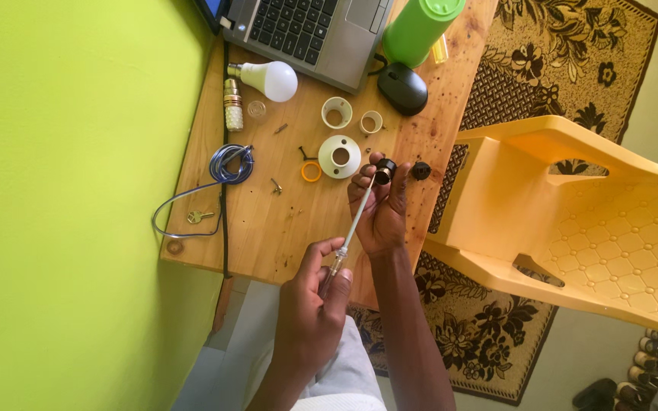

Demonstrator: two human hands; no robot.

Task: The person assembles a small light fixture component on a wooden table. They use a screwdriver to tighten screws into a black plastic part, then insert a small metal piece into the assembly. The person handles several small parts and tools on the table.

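Two hands over the wooden table [268, 221]: right grip [381, 205] closed on a small black cylindrical lamp-holder part [384, 170]. Left grip [315, 304] clamps a clear-handled slim screwdriver [350, 232], tip at that part; white round plastic base [340, 156] just left.

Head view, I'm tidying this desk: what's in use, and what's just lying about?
In use: screwdriver in left hand; black lamp-holder part in right hand.
Lying about: laptop, mouse, green bottle, key.

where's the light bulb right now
In the head view, the white light bulb lies at the far left of the wooden table, just below the laptop and beside the small lamp holder.
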